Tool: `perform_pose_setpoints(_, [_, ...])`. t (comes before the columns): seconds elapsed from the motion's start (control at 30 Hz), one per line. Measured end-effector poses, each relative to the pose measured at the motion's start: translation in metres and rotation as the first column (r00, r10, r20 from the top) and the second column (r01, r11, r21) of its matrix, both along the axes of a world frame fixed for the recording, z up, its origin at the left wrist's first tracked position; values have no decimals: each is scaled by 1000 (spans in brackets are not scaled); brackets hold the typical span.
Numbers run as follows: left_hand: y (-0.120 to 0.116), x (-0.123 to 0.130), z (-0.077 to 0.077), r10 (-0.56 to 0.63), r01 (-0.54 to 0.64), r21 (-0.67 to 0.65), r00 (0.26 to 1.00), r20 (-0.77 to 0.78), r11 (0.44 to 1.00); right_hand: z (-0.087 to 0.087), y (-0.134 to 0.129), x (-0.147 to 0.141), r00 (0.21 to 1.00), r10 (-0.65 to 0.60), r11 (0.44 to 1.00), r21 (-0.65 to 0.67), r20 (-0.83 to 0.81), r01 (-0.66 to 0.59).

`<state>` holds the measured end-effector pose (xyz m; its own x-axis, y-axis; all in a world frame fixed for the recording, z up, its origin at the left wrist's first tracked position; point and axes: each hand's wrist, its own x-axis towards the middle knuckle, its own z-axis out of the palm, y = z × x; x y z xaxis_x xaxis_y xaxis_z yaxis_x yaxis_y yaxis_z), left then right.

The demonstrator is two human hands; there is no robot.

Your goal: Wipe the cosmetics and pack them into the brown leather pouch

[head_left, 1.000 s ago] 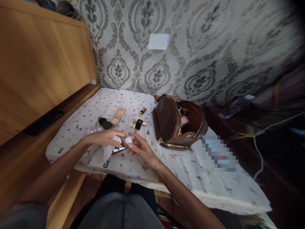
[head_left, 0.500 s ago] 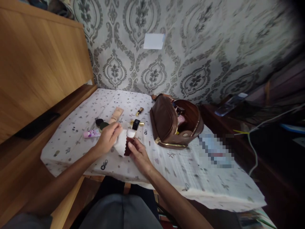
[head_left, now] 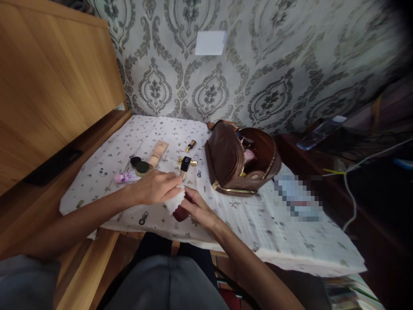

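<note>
My left hand [head_left: 161, 187] is closed on a white cloth or tissue [head_left: 174, 203], pressing it against a dark red item [head_left: 181, 213] with a scalloped edge seen earlier. My right hand [head_left: 199, 208] grips that dark red item from the right. Just beyond the hands lie a black compact-like piece [head_left: 185, 163] and gold-tipped tubes. A beige tube [head_left: 158, 153], a round dark green-lidded jar [head_left: 142, 167], a black round lid [head_left: 134, 161] and a pink-purple tube [head_left: 124, 177] rest left of them.
An open brown bag [head_left: 226, 150] with items inside stands right of the hands. A small black-and-gold tube [head_left: 191, 145] lies behind. The patterned cloth [head_left: 274, 234] covers the table. A wooden cabinet [head_left: 58, 69] is at left; a pixelated patch lies at right.
My left hand has moved right and over the white cloth, bringing it against the dark red item. My right hand has shifted slightly right with that item, now tilted differently.
</note>
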<state>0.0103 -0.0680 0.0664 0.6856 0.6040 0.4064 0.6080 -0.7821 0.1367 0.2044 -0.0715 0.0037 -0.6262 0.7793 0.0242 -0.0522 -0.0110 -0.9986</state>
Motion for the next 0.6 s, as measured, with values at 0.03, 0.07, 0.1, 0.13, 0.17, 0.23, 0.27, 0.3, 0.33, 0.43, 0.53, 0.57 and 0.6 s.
perform_pose_setpoints(0.03, [0,4,0,93,-88,-77,993,68,993,3,-1,0,999,-21,999,51,40,19])
perform_pose_setpoints(0.07, [0,8,0,178,-155,-163,975,136,974,5,-1,-1,995,-48,993,112,84,38])
perform_pose_setpoints(0.1, [1,12,-1,251,-197,-250,947,202,948,6,-2,0,988,-82,981,187,134,56])
perform_pose_setpoints(0.13, [2,14,-3,310,-215,-331,912,267,919,7,-3,0,976,-120,960,273,183,66])
perform_pose_setpoints(0.17, [4,15,-5,363,-214,-409,871,331,887,7,-4,1,962,-156,930,362,222,67])
perform_pose_setpoints(0.23, [9,15,-12,469,-160,-575,764,443,803,5,-5,3,942,-211,864,500,261,55])
perform_pose_setpoints(0.27, [11,14,-17,524,-109,-656,702,481,747,4,-6,4,940,-223,841,538,257,52])
perform_pose_setpoints(0.3, [12,14,-21,576,-47,-722,639,509,690,2,-7,4,944,-227,830,555,239,59])
perform_pose_setpoints(0.33, [12,15,-26,618,16,-767,582,529,641,1,-8,4,951,-229,830,551,206,81])
perform_pose_setpoints(0.43, [7,20,-36,647,128,-774,474,597,620,-2,-9,0,966,-251,877,437,58,201])
perform_pose_setpoints(0.53, [-7,27,-40,574,52,-684,498,650,728,-3,-9,-5,958,-285,924,257,-27,283])
perform_pose_setpoints(0.57, [-12,29,-40,545,11,-645,526,653,764,-3,-8,-7,953,-302,926,226,-41,303])
perform_pose_setpoints(0.6, [-17,30,-41,509,-26,-601,562,652,798,-3,-8,-8,946,-319,921,215,-61,324])
